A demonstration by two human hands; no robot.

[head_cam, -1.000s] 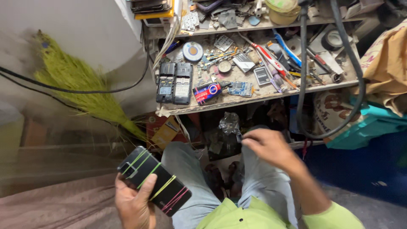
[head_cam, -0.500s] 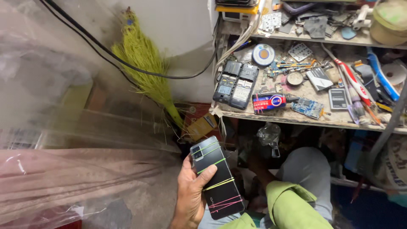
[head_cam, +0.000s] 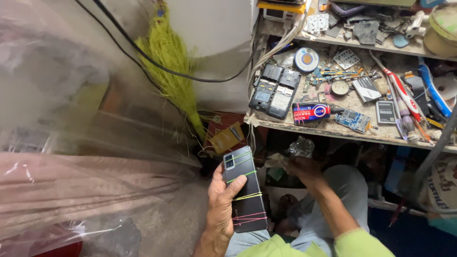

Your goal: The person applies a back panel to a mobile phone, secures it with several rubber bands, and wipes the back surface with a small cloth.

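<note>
The left hand (head_cam: 220,209) is gripping a dark phone (head_cam: 243,189) (banded with coloured elastics). The right hand (head_cam: 301,167) is reaching under the workbench (head_cam: 333,128), its grasp hidden; keeping the phone level seems wise.

Bare left hand (head_cam: 220,209), bare right hand (head_cam: 301,167), lime-green sleeves, grey trousers

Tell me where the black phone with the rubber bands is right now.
In the head view, the black phone sits low and centre, upright in the left hand, just below the cluttered workbench.
</note>
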